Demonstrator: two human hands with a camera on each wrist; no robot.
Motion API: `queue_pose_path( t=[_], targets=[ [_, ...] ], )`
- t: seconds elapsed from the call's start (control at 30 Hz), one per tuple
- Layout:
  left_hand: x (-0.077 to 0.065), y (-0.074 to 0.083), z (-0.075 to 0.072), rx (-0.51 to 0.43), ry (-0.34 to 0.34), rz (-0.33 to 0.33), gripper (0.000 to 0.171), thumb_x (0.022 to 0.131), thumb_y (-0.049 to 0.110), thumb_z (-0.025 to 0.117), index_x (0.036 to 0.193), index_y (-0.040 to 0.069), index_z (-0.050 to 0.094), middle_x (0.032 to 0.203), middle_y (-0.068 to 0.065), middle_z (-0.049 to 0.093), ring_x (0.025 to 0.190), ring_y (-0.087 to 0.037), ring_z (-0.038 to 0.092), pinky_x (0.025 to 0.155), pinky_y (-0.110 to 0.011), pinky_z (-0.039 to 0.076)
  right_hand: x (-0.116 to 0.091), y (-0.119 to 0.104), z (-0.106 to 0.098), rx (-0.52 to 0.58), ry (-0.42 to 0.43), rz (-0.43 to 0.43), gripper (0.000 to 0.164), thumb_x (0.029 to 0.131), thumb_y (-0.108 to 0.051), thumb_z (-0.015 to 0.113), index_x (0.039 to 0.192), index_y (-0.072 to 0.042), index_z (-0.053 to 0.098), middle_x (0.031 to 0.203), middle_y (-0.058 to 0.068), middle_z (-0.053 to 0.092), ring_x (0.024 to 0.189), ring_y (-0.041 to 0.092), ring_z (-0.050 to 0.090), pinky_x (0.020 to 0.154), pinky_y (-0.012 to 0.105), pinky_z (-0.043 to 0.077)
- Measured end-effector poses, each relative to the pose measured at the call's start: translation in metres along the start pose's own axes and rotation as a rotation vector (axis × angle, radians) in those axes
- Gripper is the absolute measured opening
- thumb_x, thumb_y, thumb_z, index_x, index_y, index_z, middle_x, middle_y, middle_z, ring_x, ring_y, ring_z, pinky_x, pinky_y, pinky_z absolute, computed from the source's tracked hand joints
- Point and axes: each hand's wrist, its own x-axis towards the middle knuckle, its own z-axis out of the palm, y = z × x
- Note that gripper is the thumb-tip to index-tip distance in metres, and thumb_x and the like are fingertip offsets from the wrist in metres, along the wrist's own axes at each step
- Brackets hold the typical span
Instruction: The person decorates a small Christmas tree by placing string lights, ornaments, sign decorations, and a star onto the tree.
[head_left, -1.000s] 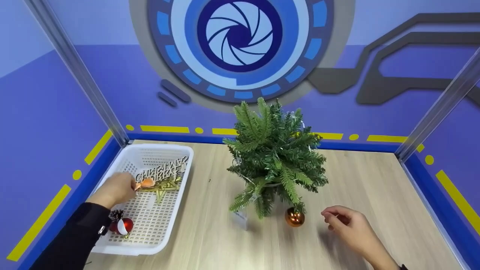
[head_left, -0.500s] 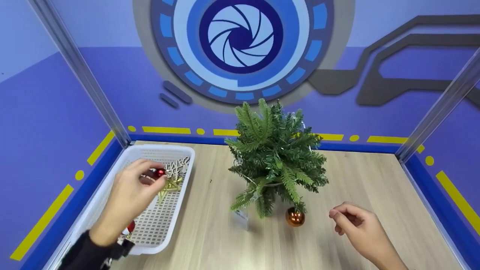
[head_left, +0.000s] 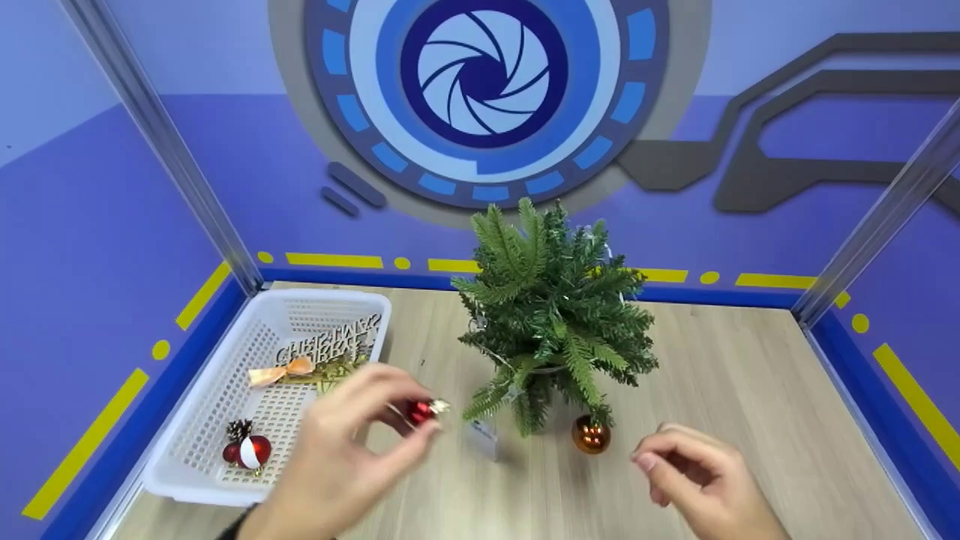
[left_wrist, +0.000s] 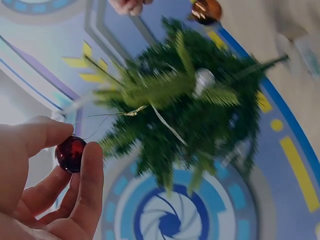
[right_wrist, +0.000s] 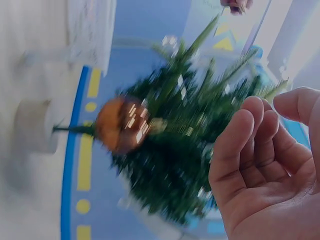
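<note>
My left hand (head_left: 345, 454) pinches a small shiny red bauble (head_left: 420, 412) between thumb and fingers, in front of the tree and to its left. In the left wrist view, a thin hanging loop trails from the red bauble (left_wrist: 71, 155). A small artificial Christmas tree (head_left: 555, 300) stands at mid-table. From its lower front branch hangs an orange bauble (head_left: 591, 435). To the right of that bauble, my right hand (head_left: 701, 472) is loosely curled and holds nothing; the right wrist view shows a bare palm (right_wrist: 285, 200).
At the left stands a white perforated basket (head_left: 169, 450). Inside lie Christmas lettering (head_left: 330, 345), a peach bow (head_left: 281, 370), gold star ornaments partly hidden by my hand, red baubles (head_left: 255, 451) and a pinecone (head_left: 239, 429). Walls enclose the table (head_left: 750, 375).
My left hand let go of the peach bow, took the red bauble and carried it right, out of the basket towards the tree. The right hand shifted only slightly.
</note>
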Motion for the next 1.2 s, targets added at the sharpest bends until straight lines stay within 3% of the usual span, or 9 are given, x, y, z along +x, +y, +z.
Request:
queue_pose_path(
  t=[0.17, 0.33, 0.47, 0.6, 0.9, 1.0, 1.2],
  targets=[
    [0.001, 0.019, 0.021, -0.055, -0.024, 0.194, 0.030, 0.078, 0.005, 0.081, 0.106, 0.009, 0.070, 0.101, -0.002, 0.068, 0.079, -0.005, 0.067, 0.071, -0.013, 0.056, 0.000, -0.006, 0.015, 0.146, -0.101, -0.203, 0.038, 0.081, 0.026, 0.056, 0.106, 0.000, 0.068, 0.083, 0.005, 0.062, 0.060, 0.009, 0.058, 0.049, 0.023, 0.050],
    [-0.005, 0.029, 0.051, -0.151, -0.101, 0.289, 0.029, 0.081, 0.008, 0.079, 0.107, 0.005, 0.068, 0.103, -0.005, 0.066, 0.083, -0.005, 0.066, 0.074, -0.010, 0.054, -0.003, -0.011, 0.030, 0.154, -0.178, -0.241, 0.046, 0.079, 0.023, 0.057, 0.118, 0.001, 0.066, 0.090, 0.005, 0.065, 0.069, 0.009, 0.061, 0.056, 0.026, 0.055],
    [-0.014, 0.031, 0.076, -0.132, -0.132, 0.278, 0.027, 0.084, 0.014, 0.079, 0.109, 0.009, 0.069, 0.107, -0.001, 0.065, 0.090, -0.004, 0.065, 0.081, -0.009, 0.053, -0.002, -0.014, 0.041, 0.161, -0.225, -0.336, 0.050, 0.078, 0.020, 0.060, 0.126, 0.005, 0.062, 0.092, 0.007, 0.064, 0.078, 0.011, 0.062, 0.062, 0.026, 0.056],
    [-0.020, 0.029, 0.091, -0.133, -0.122, 0.229, 0.025, 0.085, 0.016, 0.078, 0.108, 0.012, 0.070, 0.107, 0.002, 0.065, 0.091, -0.002, 0.064, 0.081, -0.008, 0.052, 0.003, -0.017, 0.049, 0.201, -0.226, -0.410, 0.049, 0.075, 0.023, 0.061, 0.121, 0.005, 0.065, 0.094, 0.010, 0.064, 0.080, 0.013, 0.060, 0.060, 0.023, 0.053],
    [-0.030, 0.021, 0.102, -0.144, -0.096, 0.172, 0.030, 0.083, 0.013, 0.079, 0.112, 0.014, 0.069, 0.108, 0.002, 0.065, 0.088, -0.001, 0.065, 0.078, -0.007, 0.052, 0.003, -0.013, 0.044, 0.241, -0.163, -0.347, 0.039, 0.073, 0.028, 0.057, 0.099, 0.001, 0.067, 0.095, 0.010, 0.060, 0.079, 0.015, 0.058, 0.058, 0.025, 0.055],
    [-0.034, 0.017, 0.103, -0.142, -0.082, 0.151, 0.030, 0.083, 0.011, 0.079, 0.111, 0.013, 0.069, 0.107, 0.002, 0.064, 0.084, 0.000, 0.064, 0.075, -0.006, 0.052, 0.002, -0.011, 0.041, 0.274, -0.165, -0.323, 0.038, 0.073, 0.029, 0.054, 0.098, 0.002, 0.064, 0.099, 0.011, 0.057, 0.079, 0.016, 0.057, 0.057, 0.026, 0.054],
    [-0.043, 0.011, 0.110, -0.040, -0.076, 0.118, 0.029, 0.083, 0.017, 0.079, 0.110, 0.018, 0.069, 0.107, 0.007, 0.064, 0.084, 0.000, 0.064, 0.076, -0.006, 0.051, 0.003, -0.013, 0.037, 0.362, -0.176, -0.246, 0.037, 0.079, 0.031, 0.047, 0.103, 0.006, 0.061, 0.103, 0.014, 0.060, 0.064, 0.016, 0.056, 0.047, 0.027, 0.050]
  ],
)
